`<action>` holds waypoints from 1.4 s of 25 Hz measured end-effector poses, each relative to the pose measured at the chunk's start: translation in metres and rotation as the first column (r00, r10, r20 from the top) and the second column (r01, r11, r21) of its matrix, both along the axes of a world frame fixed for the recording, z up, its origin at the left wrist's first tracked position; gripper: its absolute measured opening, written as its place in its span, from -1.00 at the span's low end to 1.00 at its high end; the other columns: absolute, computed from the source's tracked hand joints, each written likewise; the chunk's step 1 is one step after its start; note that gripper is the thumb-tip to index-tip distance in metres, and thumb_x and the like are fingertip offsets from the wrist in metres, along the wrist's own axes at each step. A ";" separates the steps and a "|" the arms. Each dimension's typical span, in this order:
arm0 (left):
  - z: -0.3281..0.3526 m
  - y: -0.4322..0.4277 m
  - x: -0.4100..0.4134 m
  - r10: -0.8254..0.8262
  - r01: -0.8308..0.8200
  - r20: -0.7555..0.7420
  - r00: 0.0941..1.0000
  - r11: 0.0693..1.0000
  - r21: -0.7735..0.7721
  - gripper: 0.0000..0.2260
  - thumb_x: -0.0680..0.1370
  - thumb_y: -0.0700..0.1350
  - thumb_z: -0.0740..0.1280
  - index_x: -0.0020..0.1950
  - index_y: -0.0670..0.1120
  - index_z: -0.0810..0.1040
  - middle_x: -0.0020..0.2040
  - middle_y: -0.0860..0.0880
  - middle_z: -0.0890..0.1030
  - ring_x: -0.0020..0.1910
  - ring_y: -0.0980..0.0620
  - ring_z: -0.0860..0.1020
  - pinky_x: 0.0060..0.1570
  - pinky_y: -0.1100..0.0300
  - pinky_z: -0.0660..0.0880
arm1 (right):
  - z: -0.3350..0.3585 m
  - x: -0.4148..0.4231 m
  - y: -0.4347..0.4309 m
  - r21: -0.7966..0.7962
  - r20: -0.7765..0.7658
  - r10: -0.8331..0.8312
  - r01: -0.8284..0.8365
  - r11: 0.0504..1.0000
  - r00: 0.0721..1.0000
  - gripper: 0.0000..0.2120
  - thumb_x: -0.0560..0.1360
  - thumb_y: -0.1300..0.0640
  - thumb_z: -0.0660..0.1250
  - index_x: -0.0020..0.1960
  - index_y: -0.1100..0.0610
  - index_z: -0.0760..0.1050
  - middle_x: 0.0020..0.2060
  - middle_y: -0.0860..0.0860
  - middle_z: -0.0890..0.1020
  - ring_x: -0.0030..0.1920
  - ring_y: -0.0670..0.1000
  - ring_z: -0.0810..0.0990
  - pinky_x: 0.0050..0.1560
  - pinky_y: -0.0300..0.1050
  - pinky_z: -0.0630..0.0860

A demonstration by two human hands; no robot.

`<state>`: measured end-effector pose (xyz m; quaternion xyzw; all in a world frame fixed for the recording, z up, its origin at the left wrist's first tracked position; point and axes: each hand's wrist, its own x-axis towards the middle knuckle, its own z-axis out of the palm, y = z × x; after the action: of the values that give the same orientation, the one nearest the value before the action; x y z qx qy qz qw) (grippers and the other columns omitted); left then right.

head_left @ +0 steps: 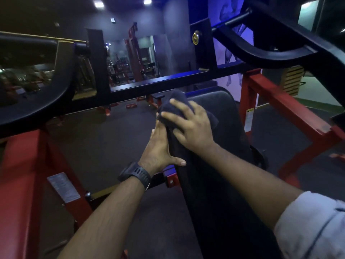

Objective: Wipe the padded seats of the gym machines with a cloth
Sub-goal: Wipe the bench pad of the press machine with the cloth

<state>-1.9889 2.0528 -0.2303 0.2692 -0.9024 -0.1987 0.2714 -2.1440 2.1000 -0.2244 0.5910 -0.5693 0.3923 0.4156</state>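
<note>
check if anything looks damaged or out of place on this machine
Nothing stands out. The dark bunched cloth lies under the right hand on the black padded seat; the left hand rests flat against its side.

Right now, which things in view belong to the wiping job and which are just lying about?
In the job: dark cloth, pressed down by the right hand; black padded seat, with the left hand flat against its edge.
Just there: red machine frame, warning sticker, brass knob, wristwatch.
</note>
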 end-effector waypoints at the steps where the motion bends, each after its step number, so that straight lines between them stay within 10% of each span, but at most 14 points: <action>1: -0.001 0.001 0.000 0.004 -0.004 -0.011 1.000 1.000 -0.001 0.47 0.14 0.09 0.73 0.61 0.06 -0.39 0.67 0.04 -0.14 0.62 0.06 -0.08 0.60 -0.15 0.01 | 0.003 -0.007 0.001 0.042 -0.146 0.050 -0.044 0.998 0.988 -0.48 0.39 0.06 0.35 0.36 -0.12 0.56 0.44 0.02 0.48 0.26 0.24 0.46 0.27 0.18 0.44; 6: -0.003 -0.003 0.001 -0.050 0.047 0.036 0.998 0.996 0.078 0.45 0.24 0.03 0.71 0.42 0.09 -0.61 0.58 0.08 -0.47 0.50 0.15 -0.37 0.60 -0.08 -0.19 | 0.031 0.020 -0.013 -0.036 0.620 -0.070 0.117 0.993 0.782 -0.47 0.42 0.04 0.35 0.39 -0.17 0.50 0.47 -0.06 0.42 0.31 0.17 0.43 0.33 0.18 0.41; 10: -0.005 -0.005 -0.001 -0.071 0.072 -0.022 0.997 0.996 0.045 0.48 0.20 0.07 0.71 0.42 0.22 -0.63 0.62 0.14 -0.34 0.61 0.04 -0.19 0.61 -0.13 0.02 | 0.013 -0.009 -0.004 0.042 -0.137 0.008 -0.003 0.999 0.991 -0.53 0.42 0.02 0.34 0.34 -0.13 0.57 0.43 0.01 0.50 0.21 0.26 0.50 0.18 0.20 0.46; 13: -0.008 -0.012 -0.003 -0.066 0.066 0.006 0.998 0.997 0.049 0.47 0.20 0.11 0.71 0.40 0.25 -0.64 0.61 0.13 -0.37 0.63 0.00 -0.20 0.61 -0.10 0.04 | 0.019 -0.008 0.000 0.038 0.170 -0.035 0.029 0.999 0.985 -0.55 0.41 0.01 0.31 0.30 -0.11 0.60 0.40 -0.01 0.51 0.21 0.25 0.50 0.16 0.19 0.47; 17: -0.014 -0.009 -0.001 -0.034 0.036 -0.037 0.999 0.998 0.048 0.26 0.18 0.09 0.71 0.62 0.05 -0.10 0.50 0.09 0.13 0.54 -0.02 0.20 0.52 0.03 0.29 | 0.002 -0.017 0.005 0.156 -0.333 0.146 -0.098 0.983 0.932 -0.55 0.40 0.07 0.34 0.29 -0.08 0.60 0.43 0.04 0.50 0.21 0.30 0.50 0.20 0.21 0.44; 21: -0.016 -0.013 0.001 -0.097 0.099 -0.041 0.994 0.993 0.064 0.46 0.21 0.09 0.70 0.56 0.06 -0.51 0.63 0.14 -0.26 0.64 0.01 -0.07 0.58 0.10 0.11 | -0.014 -0.002 0.016 0.081 0.096 0.075 -0.083 0.993 0.992 -0.46 0.38 0.05 0.35 0.37 -0.13 0.55 0.45 0.03 0.45 0.21 0.22 0.47 0.21 0.14 0.43; 25: -0.020 -0.008 0.004 -0.088 0.098 -0.082 0.993 0.988 0.119 0.44 0.25 -0.01 0.69 0.50 0.12 -0.57 0.65 0.06 -0.19 0.61 0.07 0.02 0.54 0.07 0.24 | -0.054 -0.013 0.034 0.112 -0.289 0.159 -0.132 0.985 0.944 -0.46 0.40 0.05 0.45 0.38 -0.14 0.50 0.46 0.05 0.42 0.18 0.21 0.48 0.20 0.12 0.44; 29: -0.019 -0.009 0.004 -0.079 0.083 -0.035 0.996 0.990 0.116 0.40 0.30 0.07 0.67 0.44 0.23 -0.61 0.65 0.08 -0.26 0.63 0.01 -0.16 0.58 -0.08 0.14 | -0.069 -0.002 0.039 0.018 0.162 0.038 -0.041 0.999 0.986 -0.45 0.40 0.04 0.37 0.38 -0.17 0.43 0.45 0.03 0.43 0.16 0.20 0.48 0.17 0.12 0.45; 33: -0.020 -0.005 0.004 -0.073 0.077 -0.048 0.996 0.994 0.082 0.40 0.28 0.10 0.67 0.34 0.36 -0.65 0.65 0.08 -0.28 0.64 -0.06 -0.17 0.57 -0.17 0.14 | -0.068 -0.013 0.048 0.081 -0.080 0.022 -0.016 0.997 0.997 -0.46 0.45 -0.03 0.33 0.43 -0.19 0.39 0.47 0.03 0.40 0.18 0.22 0.49 0.14 0.15 0.50; 35: -0.020 -0.005 0.002 -0.069 0.071 -0.042 0.997 0.996 0.056 0.42 0.28 0.09 0.67 0.29 0.37 -0.69 0.64 0.08 -0.32 0.64 0.00 -0.21 0.60 -0.16 0.05 | -0.036 -0.019 0.038 0.044 0.244 -0.060 0.051 0.998 0.968 -0.42 0.44 0.01 0.29 0.46 -0.17 0.38 0.49 0.03 0.38 0.23 0.21 0.46 0.17 0.18 0.50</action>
<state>-1.9873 2.0474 -0.2503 0.2411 -0.8996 -0.2393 0.2746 -2.1632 2.1378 -0.2608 0.5293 -0.6399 0.4399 0.3418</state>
